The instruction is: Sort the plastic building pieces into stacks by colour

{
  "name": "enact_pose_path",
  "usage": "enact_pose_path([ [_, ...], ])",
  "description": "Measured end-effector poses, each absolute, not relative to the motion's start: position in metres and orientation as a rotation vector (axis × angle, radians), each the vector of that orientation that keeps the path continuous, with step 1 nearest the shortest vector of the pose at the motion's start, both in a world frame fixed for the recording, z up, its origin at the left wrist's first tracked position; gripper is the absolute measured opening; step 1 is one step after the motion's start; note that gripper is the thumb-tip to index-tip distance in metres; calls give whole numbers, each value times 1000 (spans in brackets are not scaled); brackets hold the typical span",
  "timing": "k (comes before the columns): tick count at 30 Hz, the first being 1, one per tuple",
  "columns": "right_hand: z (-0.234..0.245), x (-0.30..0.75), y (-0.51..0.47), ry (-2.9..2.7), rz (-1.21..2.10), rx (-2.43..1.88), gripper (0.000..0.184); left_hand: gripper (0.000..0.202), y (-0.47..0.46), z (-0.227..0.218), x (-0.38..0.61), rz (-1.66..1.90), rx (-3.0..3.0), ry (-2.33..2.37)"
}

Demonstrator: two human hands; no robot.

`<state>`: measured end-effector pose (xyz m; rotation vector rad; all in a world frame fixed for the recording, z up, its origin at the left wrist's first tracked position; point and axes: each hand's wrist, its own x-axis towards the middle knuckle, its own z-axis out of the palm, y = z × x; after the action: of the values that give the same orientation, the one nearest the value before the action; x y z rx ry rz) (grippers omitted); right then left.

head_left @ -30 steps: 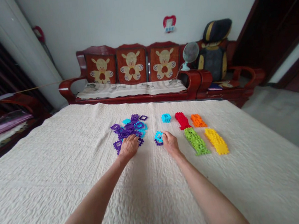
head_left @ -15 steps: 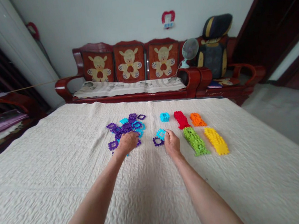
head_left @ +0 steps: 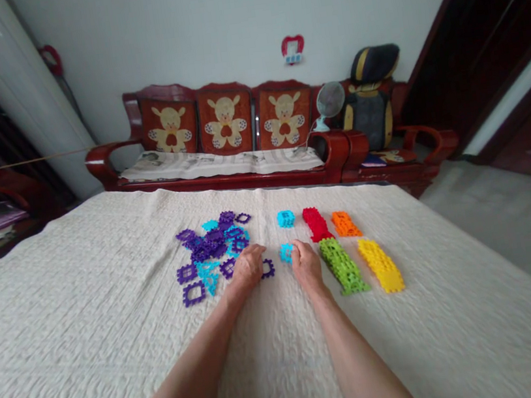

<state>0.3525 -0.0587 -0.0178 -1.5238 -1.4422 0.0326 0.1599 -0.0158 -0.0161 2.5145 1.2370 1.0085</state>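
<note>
My right hand pinches a light blue toothed building piece by its right edge, above the bed cover. My left hand is closed, its fingertips pointing right; what it holds, if anything, is hidden. Just beyond those fingers a purple square frame piece lies partly covered. Left of the hand spreads a loose pile of purple pieces, with light blue ones among them. Farther back sits a light blue cube-like stack.
Stacks stand on the right: red, orange, green and yellow. They rest on a quilted cream cover. Behind its far edge are a wooden sofa and a small fan.
My left hand has come away from the purple pile, moving right and nearer to the right hand. The right hand keeps its light blue piece. The camera view has shifted slightly.
</note>
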Motion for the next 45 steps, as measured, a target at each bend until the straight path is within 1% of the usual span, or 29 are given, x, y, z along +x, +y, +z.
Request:
enact_pose_path([
  [4,-23,359,-58,-1441,-70,-1498,35,32,-13,-25,163,957,2568,1222],
  [10,-21,354,-63,-1600,-39,-1459,39,36,-12,-20,162,943,2543,1271],
  [13,-19,352,-64,-1667,-25,-1530,42,37,-12,-16,163,929,2514,1308],
  [17,-18,350,-62,-1695,-52,-1596,38,38,-9,-16,163,980,2442,1354],
  [19,-17,346,-61,-1672,-95,-1611,37,39,-7,-15,161,1030,2369,1420],
  [22,-13,339,-60,-1569,-150,-1742,39,40,-6,-13,160,1077,2293,1518],
  [25,-9,332,-61,-1526,-170,-1883,32,39,-7,-9,160,1082,2297,1578],
  [28,-6,330,-63,-1574,-159,-1938,25,37,-10,-6,160,1090,2319,1624],
  [30,-7,332,-63,-1588,-145,-1906,28,37,-10,-5,160,1107,2303,1657],
  [35,-8,338,-39,-1560,-202,-1616,50,38,-7,-8,159,1154,2210,1699],
  [41,0,353,9,-1497,-243,-1501,54,36,-4,-16,158,1227,2149,1693],
  [45,-6,362,26,-1519,-246,-1492,54,35,-4,-17,159,1254,2153,1674],
])
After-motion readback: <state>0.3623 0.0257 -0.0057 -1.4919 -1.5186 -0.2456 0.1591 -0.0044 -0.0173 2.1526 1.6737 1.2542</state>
